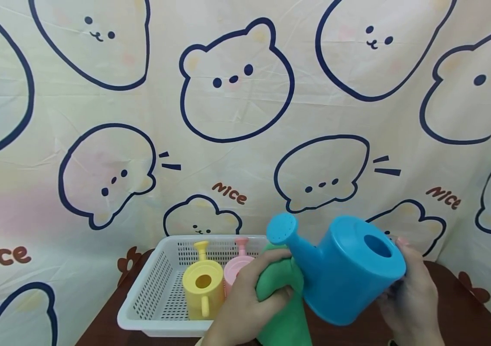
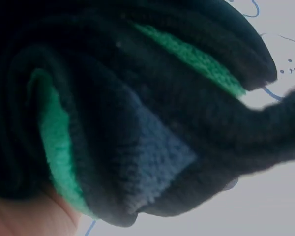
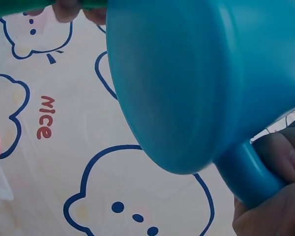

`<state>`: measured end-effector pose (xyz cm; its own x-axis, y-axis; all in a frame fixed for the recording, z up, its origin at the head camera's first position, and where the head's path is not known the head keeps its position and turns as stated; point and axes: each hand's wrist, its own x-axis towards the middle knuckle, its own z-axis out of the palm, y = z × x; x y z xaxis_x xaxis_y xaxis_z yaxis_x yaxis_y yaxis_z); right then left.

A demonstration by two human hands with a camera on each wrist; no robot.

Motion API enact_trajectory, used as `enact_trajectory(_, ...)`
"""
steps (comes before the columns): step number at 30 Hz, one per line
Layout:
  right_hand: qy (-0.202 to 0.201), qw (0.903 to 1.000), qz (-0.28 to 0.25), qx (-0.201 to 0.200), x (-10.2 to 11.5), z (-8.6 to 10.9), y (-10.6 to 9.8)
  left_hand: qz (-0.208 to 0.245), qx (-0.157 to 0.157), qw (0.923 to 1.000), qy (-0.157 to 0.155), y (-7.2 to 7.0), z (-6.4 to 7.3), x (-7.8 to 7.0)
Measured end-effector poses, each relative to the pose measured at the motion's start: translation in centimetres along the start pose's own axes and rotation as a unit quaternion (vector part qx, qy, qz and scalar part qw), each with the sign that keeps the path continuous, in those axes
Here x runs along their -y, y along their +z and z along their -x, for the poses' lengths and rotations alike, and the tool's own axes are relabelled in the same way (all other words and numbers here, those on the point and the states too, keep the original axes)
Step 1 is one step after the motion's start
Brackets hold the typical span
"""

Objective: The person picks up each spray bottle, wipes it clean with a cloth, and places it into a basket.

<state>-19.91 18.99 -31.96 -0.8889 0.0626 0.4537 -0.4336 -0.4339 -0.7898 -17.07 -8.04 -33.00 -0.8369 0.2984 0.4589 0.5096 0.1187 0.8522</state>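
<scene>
A blue watering can (image 1: 336, 278) is held up above the table, tilted with its spout toward the left. My right hand (image 1: 416, 293) grips its handle (image 3: 250, 174), which shows at the lower right of the right wrist view. My left hand (image 1: 245, 307) holds a green cloth (image 1: 286, 317) bunched between thumb and fingers, right at the base of the can's spout. Folds of this cloth (image 2: 59, 142) fill most of the left wrist view, largely in dark shadow. Its lower end hangs below the hand.
A white perforated basket (image 1: 150, 288) stands left of the hands on the dark brown table (image 1: 457, 307). Inside are a yellow watering can (image 1: 193, 293) and a pink watering can (image 1: 234, 266), the pink one partly behind my left hand. A curtain with cartoon bears (image 1: 237, 105) hangs behind.
</scene>
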Motion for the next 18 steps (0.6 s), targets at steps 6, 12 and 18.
enact_trajectory(6, 0.012, 0.9998, 0.012, -0.005, -0.3, -0.2, -0.2, 0.05, 0.018, 0.9982, -0.026, -0.5, 0.3, -0.3)
enact_trajectory(12, 0.022, 0.9987, 0.045, -0.006, -0.4, -0.3, -0.2, 0.092, 0.033, 0.995, -0.019, -1.0, 0.7, -0.3)
enact_trajectory(18, 0.048, 0.9968, 0.064, -0.001, -0.6, -0.4, -0.3, 0.117, 0.03, 0.9924, -0.021, -1.6, 1.2, 0.0)
